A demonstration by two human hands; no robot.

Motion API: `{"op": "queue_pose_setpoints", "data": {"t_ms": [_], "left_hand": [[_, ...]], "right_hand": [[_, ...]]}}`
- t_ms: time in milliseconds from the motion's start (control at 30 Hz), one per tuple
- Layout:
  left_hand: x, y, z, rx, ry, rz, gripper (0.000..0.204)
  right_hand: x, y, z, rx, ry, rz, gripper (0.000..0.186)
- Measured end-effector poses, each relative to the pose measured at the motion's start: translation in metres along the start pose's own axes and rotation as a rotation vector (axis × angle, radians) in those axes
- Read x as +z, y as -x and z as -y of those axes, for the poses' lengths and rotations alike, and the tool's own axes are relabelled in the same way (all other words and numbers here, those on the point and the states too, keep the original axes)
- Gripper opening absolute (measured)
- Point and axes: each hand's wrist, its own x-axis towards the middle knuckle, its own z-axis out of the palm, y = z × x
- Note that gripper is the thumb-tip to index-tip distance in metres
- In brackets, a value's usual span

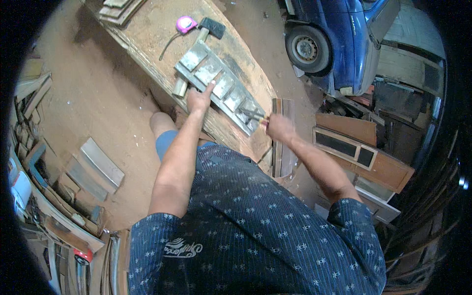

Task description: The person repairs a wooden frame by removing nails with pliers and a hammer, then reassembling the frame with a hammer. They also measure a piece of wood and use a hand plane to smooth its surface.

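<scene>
The left hand [199,100] sits just above the middle of the frame, pressed on the near edge of a grey louvred frame [219,84]. Its fingers are mostly curled, with one finger stretched out and laid flat on a slat; it grips nothing, only bears down on the wood.

The right hand [278,128] is right of centre, fingers wrapped fully round the pale handle of a thin tool [254,115]. The tool's dark shaft points to the upper left and its tip meets the lower right end of the louvred frame. What kind of tip it has cannot be told.

The louvred frame lies slantwise on a long workbench [157,29] that runs from the top of the frame down toward the centre. Its slats step down from upper left to lower right.

At the top, just past the frame's far end, lie a hammer [209,29] and a pink tape measure [186,23], close together, with the tape's blade trailing down to the left. A stack of boards [118,10] rests at the bench's far end.

A blue vehicle [334,39] stands at the upper right. Wooden panels [364,157] lean at the right, and scrap timber [93,172] litters the dirt floor at the left.
</scene>
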Motion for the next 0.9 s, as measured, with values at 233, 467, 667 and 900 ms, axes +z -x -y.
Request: {"op": "queue_pose_setpoints", "data": {"t_ms": [233, 467, 667, 900], "left_hand": [[0.006, -0.005, 0.004, 0.06, -0.027, 0.029, 0.087], [-0.027, 0.044, 0.004, -0.348, 0.51, 0.607, 0.062], [-0.03, 0.087, -0.074, -0.501, 0.947, 0.892, 0.048], [-0.059, 0.078, -0.086, -0.5, 0.811, 0.797, 0.039]], "right_hand": [[0.205, 0.01, 0.006, 0.05, -0.629, -0.3, 0.022], [0.123, 0.071, 0.025, -0.164, -0.746, -0.505, 0.029], [0.096, 0.094, 0.049, -0.139, -0.863, -0.415, 0.062], [0.153, 0.077, -0.001, 0.137, -0.889, -0.595, 0.061]]}}
